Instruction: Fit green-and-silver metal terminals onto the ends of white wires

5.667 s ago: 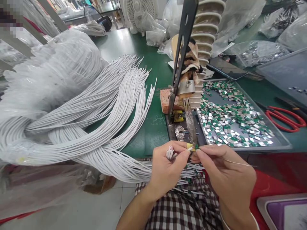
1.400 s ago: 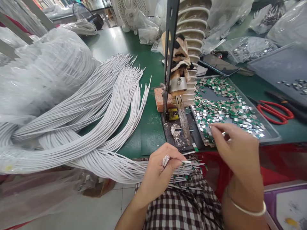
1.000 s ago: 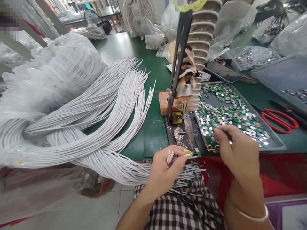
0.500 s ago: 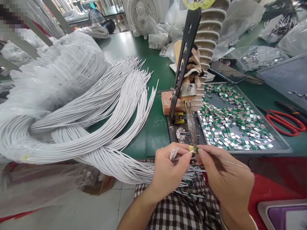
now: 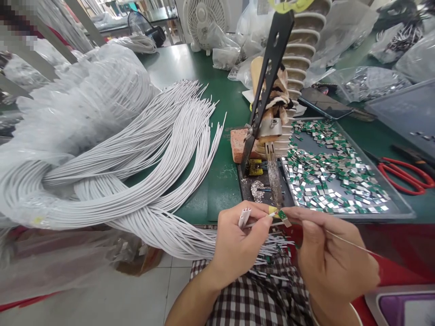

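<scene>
My left hand (image 5: 238,246) is closed around a few white cables (image 5: 244,217), their cut ends poking up above the fist. Its thumb and forefinger, the forefinger wearing something yellow at the tip, pinch one cable by a small green circuit board (image 5: 284,218). The board sits just under the tip of a soldering iron (image 5: 273,176); whether they touch I cannot tell. My right hand (image 5: 336,260) is closed on a thin solder wire (image 5: 353,243) that trails off to the right. Its forefinger points at the board, with the thumb drawn back from it.
A clear tray (image 5: 406,213) of small boards lies right of the iron, with red-handled scissors (image 5: 404,174) beyond. Bundled white cables (image 5: 112,203) spread over the left. A black bracket (image 5: 268,86), ribbed hose (image 5: 301,59) and brick (image 5: 239,145) surround the iron. Cables with boards cross the lap.
My right hand has shifted to the right and its thumb has come off the circuit board, which now shows more fully. My left hand has stayed nearly in place.
</scene>
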### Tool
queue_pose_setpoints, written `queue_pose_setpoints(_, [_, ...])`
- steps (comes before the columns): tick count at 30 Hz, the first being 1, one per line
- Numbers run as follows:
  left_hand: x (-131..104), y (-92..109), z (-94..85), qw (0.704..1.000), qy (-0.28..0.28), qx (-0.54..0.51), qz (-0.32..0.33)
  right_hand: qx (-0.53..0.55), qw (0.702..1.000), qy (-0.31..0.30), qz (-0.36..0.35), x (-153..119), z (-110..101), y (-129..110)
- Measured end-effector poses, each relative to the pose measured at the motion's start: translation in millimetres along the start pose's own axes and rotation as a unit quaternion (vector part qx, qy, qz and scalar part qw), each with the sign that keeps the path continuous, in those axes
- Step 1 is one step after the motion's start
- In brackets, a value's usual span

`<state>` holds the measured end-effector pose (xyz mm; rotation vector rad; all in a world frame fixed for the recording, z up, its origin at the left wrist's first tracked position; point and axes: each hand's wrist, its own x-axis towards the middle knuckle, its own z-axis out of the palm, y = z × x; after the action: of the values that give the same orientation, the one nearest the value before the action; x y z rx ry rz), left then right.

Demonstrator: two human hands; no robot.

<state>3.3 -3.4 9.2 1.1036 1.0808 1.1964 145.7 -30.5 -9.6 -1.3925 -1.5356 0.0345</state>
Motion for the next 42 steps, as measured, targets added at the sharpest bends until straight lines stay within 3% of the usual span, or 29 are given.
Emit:
queue_pose_setpoints(4, [3,4,0.2,1.0,-0.003,0.002,-0.002,0.012,0.998,0.003,-0.063,6,0,-2])
queue_pose_setpoints(9, [5,9,-0.3,1.0,0.001,-0.005,-0.003,-0.019,0.996,-0.01,-0.085,11,-2,-9])
queue_pose_setpoints(15, [2,4,-4.2,0.999,-0.011,-0.043,-0.018,0.055,0.996,-0.014,-0.067,9,-4,-8])
queue_pose_setpoints(19, [0,-3,-6.1,0.999,-0.013,-0.034,-0.008,0.12,0.992,-0.048,-0.005,10,-3,-5])
queue_pose_setpoints(23, [2,-4,-8.1,0.997,-0.057,0.044,0.026,0.063,0.993,-0.086,0.054,16,-2,-6])
queue_pose_setpoints(27, [6,-1,-9.4,0.993,-0.105,0.058,-0.017,0.035,0.995,-0.093,0.007,17,0,-6])
queue_pose_setpoints(32, [9,2,-7.9,0.996,-0.078,-0.022,-0.043,-0.014,0.999,-0.042,0.016,4,1,-2])
queue_pose_setpoints(36, [12,4,-7.2,0.996,-0.067,-0.045,-0.04,0.054,0.998,0.04,-0.017,0,4,-1])
queue_pose_setpoints(42, [14,7,-6.6,0.997,-0.054,-0.057,-0.029,0.046,0.997,0.037,-0.055,5,4,-5])
